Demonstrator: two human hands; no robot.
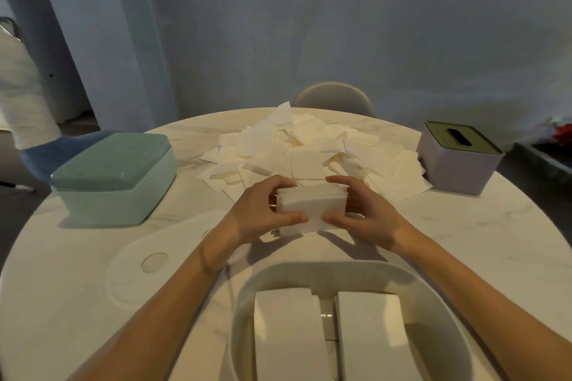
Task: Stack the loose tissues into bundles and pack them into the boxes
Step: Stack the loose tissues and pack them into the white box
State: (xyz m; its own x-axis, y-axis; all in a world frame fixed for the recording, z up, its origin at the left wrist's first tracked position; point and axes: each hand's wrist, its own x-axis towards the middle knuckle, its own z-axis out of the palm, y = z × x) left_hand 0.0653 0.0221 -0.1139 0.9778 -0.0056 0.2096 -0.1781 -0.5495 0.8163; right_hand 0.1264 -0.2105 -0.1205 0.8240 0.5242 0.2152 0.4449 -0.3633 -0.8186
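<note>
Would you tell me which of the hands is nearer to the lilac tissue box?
Right. The right hand grips the bundle's right side, on the same side as the lilac tissue box; the left hand grips the bundle's far side.

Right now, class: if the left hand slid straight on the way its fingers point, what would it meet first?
Probably the right hand: the left hand points across the tissue bundle that both hold.

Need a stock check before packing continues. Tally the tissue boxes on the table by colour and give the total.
Green box, lid on: 1
Lilac box with slotted olive lid: 1
White box, open, two bundles inside: 1
Total: 3
</note>
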